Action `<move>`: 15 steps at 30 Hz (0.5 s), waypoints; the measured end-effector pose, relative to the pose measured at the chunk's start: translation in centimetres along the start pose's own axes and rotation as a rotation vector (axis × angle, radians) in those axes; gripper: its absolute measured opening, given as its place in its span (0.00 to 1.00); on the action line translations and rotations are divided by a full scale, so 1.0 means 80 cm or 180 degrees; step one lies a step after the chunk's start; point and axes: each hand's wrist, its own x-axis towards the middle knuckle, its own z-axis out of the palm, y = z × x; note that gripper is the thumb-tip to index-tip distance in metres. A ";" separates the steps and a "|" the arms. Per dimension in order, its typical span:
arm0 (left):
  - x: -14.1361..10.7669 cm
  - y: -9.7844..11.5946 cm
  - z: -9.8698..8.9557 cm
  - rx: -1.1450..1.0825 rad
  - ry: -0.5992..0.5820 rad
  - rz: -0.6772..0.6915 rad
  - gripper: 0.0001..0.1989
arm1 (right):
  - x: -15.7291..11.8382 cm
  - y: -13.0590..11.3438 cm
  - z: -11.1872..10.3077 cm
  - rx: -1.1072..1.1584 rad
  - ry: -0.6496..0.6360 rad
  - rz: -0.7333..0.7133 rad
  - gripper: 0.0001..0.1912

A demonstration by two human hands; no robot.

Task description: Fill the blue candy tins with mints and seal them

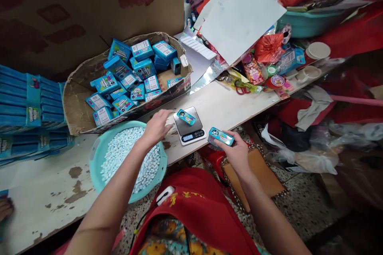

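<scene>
A small digital scale with a lit display stands at the table's front edge, and a blue candy tin lies tilted across its plate. My left hand is just left of the scale, over the rim of a turquoise basin full of small pale candies. Its fingers are stretched towards the tin and hold nothing that I can see. To the right of the scale, my right hand grips another blue candy tin, printed lid upwards, beyond the table edge.
Behind the basin, a cut-down cardboard box holds many blue printed cartons. Stacked blue packs stand at left. White papers, packets and a red bag clutter the back right. A stool with a tan seat is below.
</scene>
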 end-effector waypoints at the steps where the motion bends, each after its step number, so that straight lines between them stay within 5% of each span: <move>1: 0.020 0.009 0.010 0.0071 0.0068 0.0134 0.27 | -0.001 -0.002 0.001 -0.0018 -0.0017 -0.0006 0.25; 5: 0.069 0.031 0.038 0.0535 -0.0224 0.0545 0.23 | -0.002 -0.008 0.010 -0.0124 -0.0069 -0.0072 0.26; 8: 0.055 0.023 0.033 0.0458 -0.0267 0.0376 0.14 | 0.000 -0.012 0.024 -0.0081 -0.0112 -0.0120 0.26; 12: -0.056 -0.025 -0.018 -0.0222 0.0664 -0.0582 0.21 | 0.011 -0.018 0.057 0.0185 -0.0323 -0.0233 0.26; 15: -0.185 -0.087 -0.062 -0.0368 0.1581 -0.2068 0.29 | 0.027 -0.020 0.093 0.0310 -0.0486 -0.0397 0.25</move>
